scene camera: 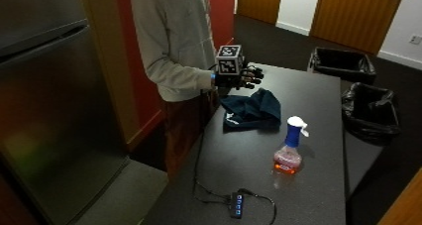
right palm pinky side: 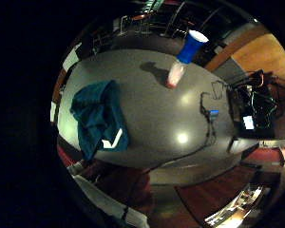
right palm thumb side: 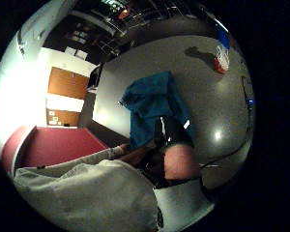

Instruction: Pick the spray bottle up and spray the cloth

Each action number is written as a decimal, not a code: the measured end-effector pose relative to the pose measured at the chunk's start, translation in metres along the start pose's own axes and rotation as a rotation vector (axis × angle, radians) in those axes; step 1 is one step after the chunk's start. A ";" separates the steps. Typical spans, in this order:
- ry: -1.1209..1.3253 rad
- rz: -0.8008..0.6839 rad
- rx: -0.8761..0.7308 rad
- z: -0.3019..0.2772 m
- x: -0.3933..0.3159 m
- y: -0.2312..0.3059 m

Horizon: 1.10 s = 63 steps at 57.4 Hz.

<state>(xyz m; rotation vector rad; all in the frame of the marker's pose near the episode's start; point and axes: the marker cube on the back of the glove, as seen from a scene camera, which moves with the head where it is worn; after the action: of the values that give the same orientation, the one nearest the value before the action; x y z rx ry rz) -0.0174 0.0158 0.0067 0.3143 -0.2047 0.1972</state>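
A dark teal cloth lies crumpled on the dark table, near the edge where the person stands. The spray bottle stands upright further along the table, with a blue and white head and pinkish-red liquid in its clear base. My gloved right hand hovers above the table just beyond the cloth, fingers loosely curled and holding nothing. It is well apart from the bottle. The palm views look down on the cloth and the bottle from above.
A small USB hub with a cable lies at the table's near end. Two black-lined bins stand on the floor beyond the table's far side. A steel fridge stands beside the person.
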 end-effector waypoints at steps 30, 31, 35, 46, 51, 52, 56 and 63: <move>-0.199 0.267 0.389 -0.003 0.056 -0.008; -0.209 0.276 0.406 -0.003 0.058 -0.010; -0.245 0.303 0.460 -0.004 0.066 -0.016; -0.354 0.397 0.585 0.010 0.074 -0.034; -0.399 0.433 0.636 0.014 0.076 -0.044; -0.410 0.441 0.649 0.015 0.077 -0.046; -0.451 0.471 0.690 0.018 0.079 -0.055; -0.503 0.535 0.730 0.031 0.079 -0.068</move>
<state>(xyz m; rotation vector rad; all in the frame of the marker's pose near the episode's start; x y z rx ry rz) 0.0684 -0.0452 0.0339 1.0377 -0.7200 0.7291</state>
